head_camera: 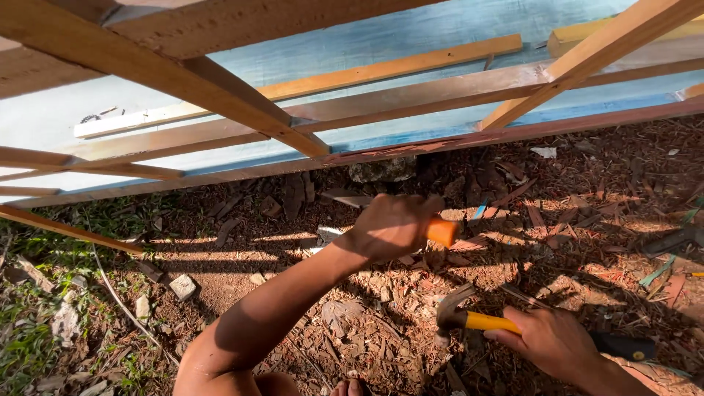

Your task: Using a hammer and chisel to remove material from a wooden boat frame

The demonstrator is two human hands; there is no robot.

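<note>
both hands are clamped: left hand (392,224) on an orange-handled tool (442,232), right hand (550,341) on a claw hammer (469,320); a glancing swing could strike the left knuckles.

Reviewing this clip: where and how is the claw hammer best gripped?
Judging by its pose, grip the hammer on its black end grip, coming from the right: the handle runs rightward from the metal head. The right hand already wraps the yellow shaft mid-length; the left hand holds an orange-handled tool.
</note>
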